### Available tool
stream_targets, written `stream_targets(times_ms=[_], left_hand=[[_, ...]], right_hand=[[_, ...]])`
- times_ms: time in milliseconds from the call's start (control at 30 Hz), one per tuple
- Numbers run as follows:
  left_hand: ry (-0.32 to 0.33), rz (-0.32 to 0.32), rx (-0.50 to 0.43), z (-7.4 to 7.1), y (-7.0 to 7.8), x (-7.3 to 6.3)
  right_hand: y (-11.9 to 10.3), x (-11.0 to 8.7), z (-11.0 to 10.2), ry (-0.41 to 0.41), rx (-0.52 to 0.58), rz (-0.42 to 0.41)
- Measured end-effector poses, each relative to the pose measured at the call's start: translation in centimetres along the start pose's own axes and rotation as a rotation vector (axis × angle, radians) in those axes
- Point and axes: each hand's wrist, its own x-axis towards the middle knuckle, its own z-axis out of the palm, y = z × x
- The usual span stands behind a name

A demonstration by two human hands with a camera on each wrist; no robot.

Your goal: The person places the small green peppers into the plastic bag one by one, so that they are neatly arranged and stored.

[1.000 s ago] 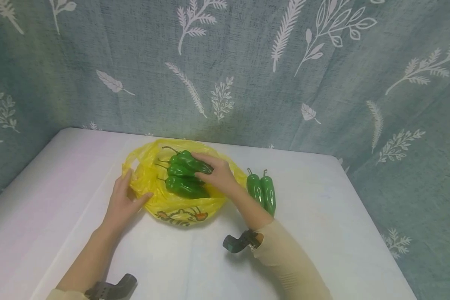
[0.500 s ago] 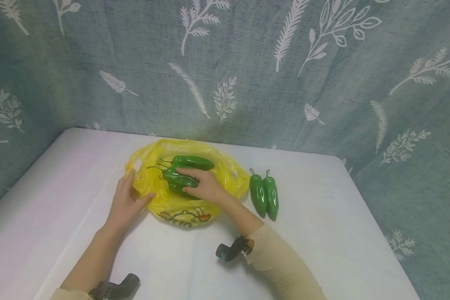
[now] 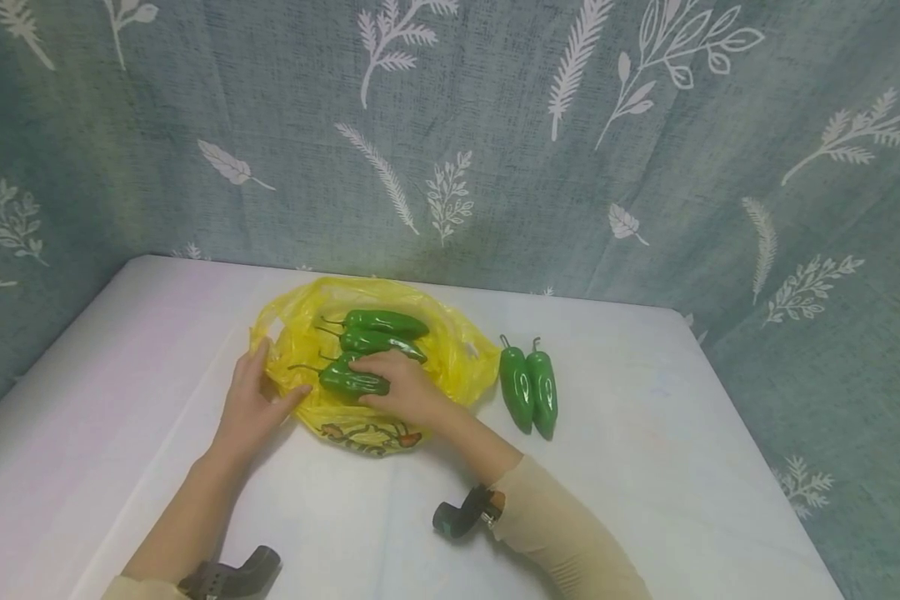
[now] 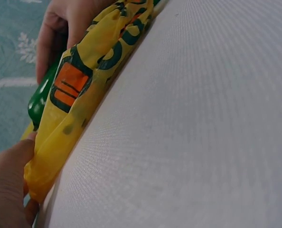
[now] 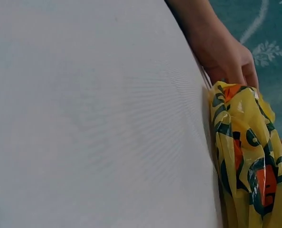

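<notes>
In the head view, a thin yellow plastic bag (image 3: 461, 367) lies with its mouth spread wide, and several green peppers are inside. My right hand (image 3: 405, 385) reaches into it and holds a glossy green pepper (image 3: 345, 380) by its body, stem to the left. Another pepper's stem shows behind that one, the rest mostly covered by the hand. Farther back in the bag lie a green pepper (image 3: 386, 322) and one beside it (image 3: 375, 341). My left hand (image 3: 251, 404) pinches the bag's left edge between thumb and fingers, also seen in the left wrist view.
Two green peppers, a left one (image 3: 517, 390) and a right one (image 3: 543, 393), lie side by side right of the bag on the white table (image 3: 645, 433). A patterned green-grey curtain (image 3: 480, 150) hangs behind the table.
My right hand has carried the held pepper from the back of the bag over the others to its near side. My left hand stays at the bag's left edge.
</notes>
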Motion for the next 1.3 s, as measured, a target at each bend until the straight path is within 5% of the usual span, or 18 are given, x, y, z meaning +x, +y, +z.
stream_targets(times_ms=[300,567,1300], left_hand=[[-0.005,-0.001,-0.001,0.1,-0.1,0.0],[-0.011,-0.013,-0.007,0.1,-0.1,0.0],[-0.010,-0.018,-0.017,-0.2,0.0,0.0]], right_hand=[[0.3,-0.3,0.5,0.052,-0.068,-0.055],[0.5,-0.3,0.5,0.028,-0.032,-0.023],[1.1,-1.0,-2.1,0.170,0.296,0.115]])
